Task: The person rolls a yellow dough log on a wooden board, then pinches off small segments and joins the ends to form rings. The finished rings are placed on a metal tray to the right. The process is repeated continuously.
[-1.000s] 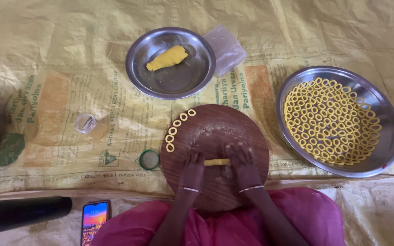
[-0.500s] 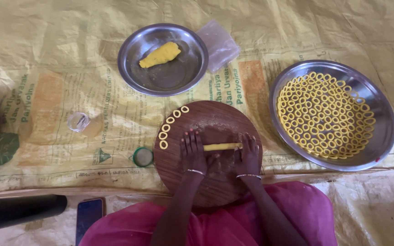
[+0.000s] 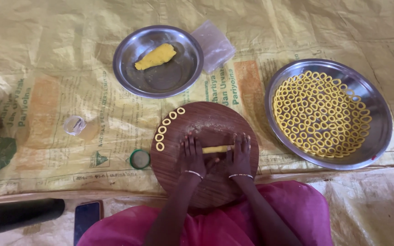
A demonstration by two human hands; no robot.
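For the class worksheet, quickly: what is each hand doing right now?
Left hand: open, flat on the yellow dough strip.
Right hand: open, flat on the same strip.

head camera, looking straight down, close over round wooden board [image 3: 206, 150] on lap

Hands [image 3: 192, 157] [image 3: 240, 155] spread wider vs 1 s ago; dough roll [image 3: 216, 149] longer, thinner btwn them.
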